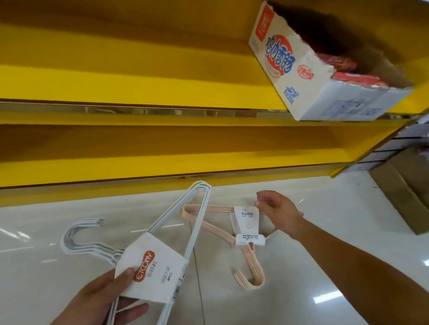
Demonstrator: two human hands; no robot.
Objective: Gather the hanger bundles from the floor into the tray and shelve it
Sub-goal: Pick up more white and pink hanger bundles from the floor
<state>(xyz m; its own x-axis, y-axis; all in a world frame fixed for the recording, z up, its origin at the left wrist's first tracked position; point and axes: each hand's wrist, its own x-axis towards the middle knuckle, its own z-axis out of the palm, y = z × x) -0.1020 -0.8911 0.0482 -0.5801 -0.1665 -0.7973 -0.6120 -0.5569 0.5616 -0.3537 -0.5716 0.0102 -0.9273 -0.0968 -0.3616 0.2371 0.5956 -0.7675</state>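
My left hand [104,303] grips a white hanger bundle [168,240] by its paper sleeve printed with an orange logo, holding it up over the floor with the hooks pointing left. A pink hanger bundle [249,260] with a white paper label lies flat on the pale tiled floor. Above its far edge hovers my right hand [277,211], fingers spread and holding nothing; whether it touches the bundle I cannot tell. A cut-open cardboard box [310,93], serving as a tray, sits on the yellow shelf at the upper right with red packets inside.
Yellow shelves [137,89] run across the view, with a lower shelf [108,161] near the floor. Brown cardboard boxes [412,197] stand on the floor at the right, beside a neighbouring rack with goods.
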